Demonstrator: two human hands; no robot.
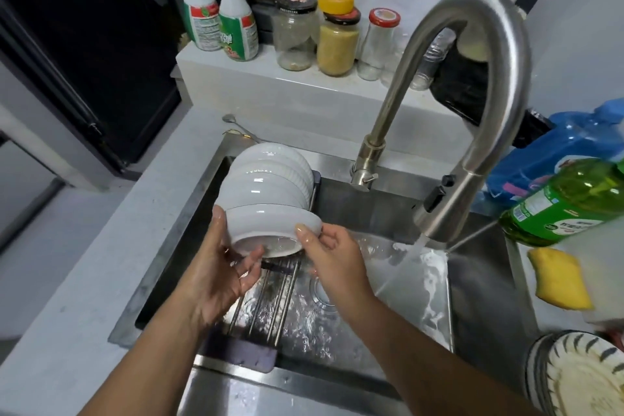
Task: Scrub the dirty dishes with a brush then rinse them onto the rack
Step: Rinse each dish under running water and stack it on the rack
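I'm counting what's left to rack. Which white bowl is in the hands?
The front bowl, nearest the camera: both hands grip its rim. The other bowls lean stacked behind it, untouched.

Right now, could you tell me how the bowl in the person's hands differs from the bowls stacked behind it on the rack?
The held bowl is gripped by the left hand and right hand; the stacked bowls rest untouched. The held bowl has smooth sides; the stacked bowls are ribbed. Both are white, glossy and upturned over the rack.

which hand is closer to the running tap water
Right. The right hand grips the white bowl's near rim beside the water stream; the left hand holds its far side.
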